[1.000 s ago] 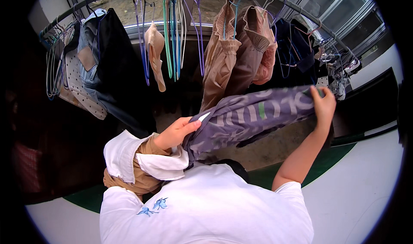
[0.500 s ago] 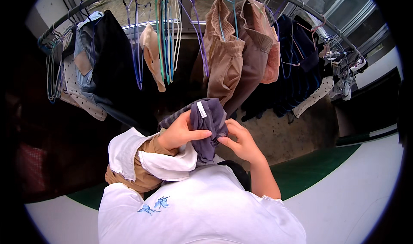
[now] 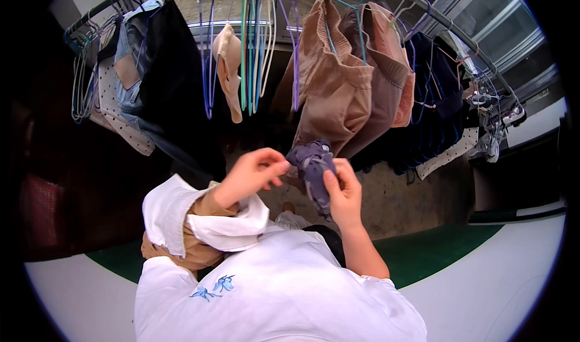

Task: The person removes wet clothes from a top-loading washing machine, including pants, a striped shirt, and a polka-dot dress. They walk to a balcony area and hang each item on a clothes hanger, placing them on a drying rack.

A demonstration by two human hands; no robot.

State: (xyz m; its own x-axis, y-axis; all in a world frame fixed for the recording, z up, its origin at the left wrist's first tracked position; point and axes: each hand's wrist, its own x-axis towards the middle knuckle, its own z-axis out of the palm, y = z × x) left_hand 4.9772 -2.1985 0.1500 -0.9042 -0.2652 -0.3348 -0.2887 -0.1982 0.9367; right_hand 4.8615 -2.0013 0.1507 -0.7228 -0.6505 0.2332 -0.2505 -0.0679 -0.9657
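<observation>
A small dark purple garment (image 3: pixel 314 173), bunched up, is in my right hand (image 3: pixel 344 191). The thumb presses on its front and the fingers go behind it. My left hand (image 3: pixel 254 173) is just left of the cloth, its fingers loosely bent with no cloth seen between them. Over my left forearm lie a white garment (image 3: pixel 166 212) and a brown one (image 3: pixel 202 236). Straight beyond the purple garment, a pair of tan trousers (image 3: pixel 338 94) hangs from a hanger, its lower part close to my hands.
A curved metal rail (image 3: pixel 450 25) crosses the far side. From it hang bare plastic hangers (image 3: pixel 251 46), a beige bra cup (image 3: pixel 228 58), jeans (image 3: pixel 127 76), a black garment (image 3: pixel 172 58), a pink garment (image 3: pixel 405 100) and dark clothes (image 3: pixel 429 124). A clip hanger (image 3: pixel 492 137) hangs at far right.
My left hand has come off the purple garment and moved slightly left. The garment, now more bunched, stays in my right hand. The view has shifted, bringing the hanging clothes slightly to the right.
</observation>
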